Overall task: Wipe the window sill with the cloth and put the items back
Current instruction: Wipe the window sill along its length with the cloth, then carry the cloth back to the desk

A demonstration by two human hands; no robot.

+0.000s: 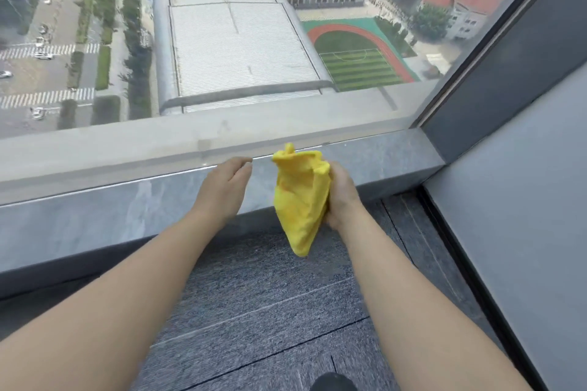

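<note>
Above the grey window sill point(95, 219), the left hand point(222, 190) hovers open and empty, fingers loosely extended toward the glass. Just to its right, the right hand point(341, 197) grips the bunched yellow cloth point(298, 200), which hangs in the air over the sill's front edge, its lower tip dangling above the carpet point(254, 311).
</note>
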